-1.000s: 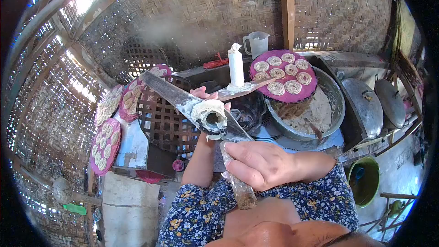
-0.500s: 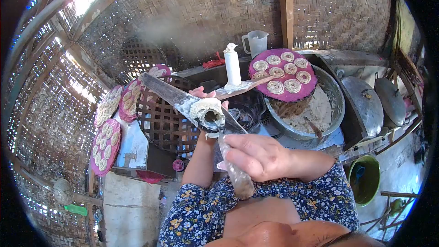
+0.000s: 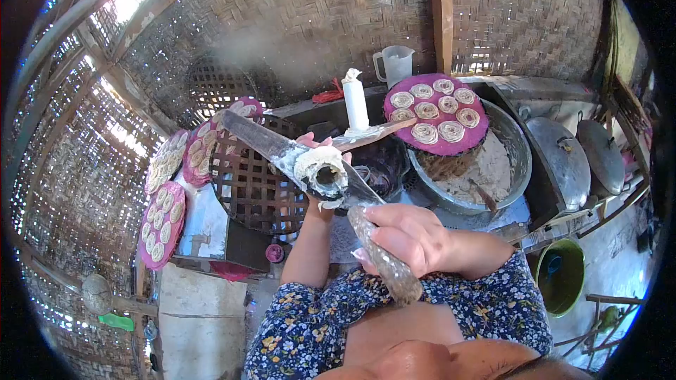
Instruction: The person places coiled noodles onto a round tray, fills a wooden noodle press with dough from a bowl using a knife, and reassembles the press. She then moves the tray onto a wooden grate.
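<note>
Wooden bar, pierced press-like piece (image 3: 260, 141), work in hand: it slants from far left to near right, a pale, dough-like mass (image 3: 310, 162) ringing its central opening. At left, a pink round mat (image 3: 156, 260) bears coils beside the slatted basket (image 3: 248, 226). The left hand (image 3: 308, 140) lies largely behind the bar, fingertips showing at its far edge; how firmly it is closed cannot be told. Should that support be slack, the long bar could tip and its soft ring sag or drop. Just beyond stands a white cylinder (image 3: 358, 109) on a tapered wooden arm (image 3: 387, 129); its tall, narrow form could topple if the arm is knocked. Apart from its partner, the right hand (image 3: 408, 236) is clamped on a crusted, stubby tool (image 3: 394, 267), whose far end lies near the bar; residue could make it slip, smearing the ring. At far right, a coil-laden pink tray (image 3: 440, 148) overlaps the metal basin (image 3: 522, 169); a bump from the arm could shift it and spoil the coils.
</note>
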Motion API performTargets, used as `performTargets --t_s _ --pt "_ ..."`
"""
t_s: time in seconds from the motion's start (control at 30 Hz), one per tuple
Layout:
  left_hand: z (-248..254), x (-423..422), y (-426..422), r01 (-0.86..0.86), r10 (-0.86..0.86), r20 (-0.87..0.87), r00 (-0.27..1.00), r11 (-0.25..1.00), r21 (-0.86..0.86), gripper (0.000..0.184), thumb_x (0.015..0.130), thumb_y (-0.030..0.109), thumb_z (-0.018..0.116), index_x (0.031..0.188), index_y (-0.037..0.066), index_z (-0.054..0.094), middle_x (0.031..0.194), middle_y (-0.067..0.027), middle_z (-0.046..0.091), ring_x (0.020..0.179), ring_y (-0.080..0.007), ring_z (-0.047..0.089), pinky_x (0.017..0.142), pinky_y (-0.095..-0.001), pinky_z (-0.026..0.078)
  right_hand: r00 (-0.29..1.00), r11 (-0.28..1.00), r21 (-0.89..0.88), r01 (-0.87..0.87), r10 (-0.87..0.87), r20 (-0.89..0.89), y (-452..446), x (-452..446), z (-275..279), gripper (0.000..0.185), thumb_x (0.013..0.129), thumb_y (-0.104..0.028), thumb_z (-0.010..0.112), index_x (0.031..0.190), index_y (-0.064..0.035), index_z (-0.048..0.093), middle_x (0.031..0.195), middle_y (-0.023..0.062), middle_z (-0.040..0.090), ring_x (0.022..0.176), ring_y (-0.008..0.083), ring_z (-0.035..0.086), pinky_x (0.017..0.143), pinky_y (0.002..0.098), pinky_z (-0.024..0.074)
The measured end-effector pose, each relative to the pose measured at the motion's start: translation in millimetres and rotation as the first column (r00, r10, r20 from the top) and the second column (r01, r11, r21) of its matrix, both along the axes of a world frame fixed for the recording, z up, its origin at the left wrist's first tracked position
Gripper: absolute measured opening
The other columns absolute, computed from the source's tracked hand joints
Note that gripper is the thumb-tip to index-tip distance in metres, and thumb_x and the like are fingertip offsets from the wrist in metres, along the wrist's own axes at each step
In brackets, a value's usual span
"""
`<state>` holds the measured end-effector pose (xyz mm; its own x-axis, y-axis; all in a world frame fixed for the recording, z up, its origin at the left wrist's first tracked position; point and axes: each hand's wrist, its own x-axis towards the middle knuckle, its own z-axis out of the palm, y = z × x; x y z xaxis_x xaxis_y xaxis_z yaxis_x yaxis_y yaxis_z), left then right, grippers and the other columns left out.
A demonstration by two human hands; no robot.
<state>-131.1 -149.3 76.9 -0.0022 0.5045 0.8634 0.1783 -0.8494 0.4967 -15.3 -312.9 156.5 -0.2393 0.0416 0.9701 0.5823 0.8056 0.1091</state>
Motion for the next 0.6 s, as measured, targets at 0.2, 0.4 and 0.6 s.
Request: performTargets --t_s 0.2,0.4,0.6 --pt "-2.2 1.1 4.2 -0.009 0.01 -0.011 1.0 0.996 0.092 0.079 0.053 -0.006 0.077 0.118 0.007 0.036 0.109 -0.004 0.039 0.097 -0.016 0.051 0.086 -0.0312 0.046 0.999 1.0 -0.015 -0.005 0.005 0.034 3.0 -0.5 0.5 0.043 0.063 -0.016 0.073 0.091 0.0043 0.047 0.085 0.0198 0.057 0.068 0.0283 0.061 0.056 0.033 0.0535" --pt "3.8 -0.6 2.5 -0.068 0.08 -0.057 0.995 0.979 0.192 0.077 0.053 -0.004 0.078 0.117 0.007 0.036 0.111 -0.0054 0.039 0.096 -0.0175 0.05 0.087 -0.031 0.046 0.999 0.999 -0.035 -0.026 0.027 0.046 1.9 0.7 2.0 0.043 0.064 -0.015 0.072 0.092 0.0042 0.047 0.085 0.0203 0.057 0.068 0.0286 0.061 0.057 0.0334 0.0532" --pt "-0.2 -0.2 1.1 -0.011 0.012 -0.017 1.0 0.999 0.05 0.079 0.053 -0.005 0.077 0.118 0.007 0.035 0.109 -0.0054 0.039 0.098 -0.0181 0.051 0.086 -0.0329 0.047 0.997 0.997 -0.036 -0.061 0.062 0.041 1.3 1.4 5.2 0.042 0.065 -0.014 0.071 0.093 0.0054 0.046 0.084 0.0203 0.056 0.067 0.0293 0.061 0.056 0.0341 0.0532"
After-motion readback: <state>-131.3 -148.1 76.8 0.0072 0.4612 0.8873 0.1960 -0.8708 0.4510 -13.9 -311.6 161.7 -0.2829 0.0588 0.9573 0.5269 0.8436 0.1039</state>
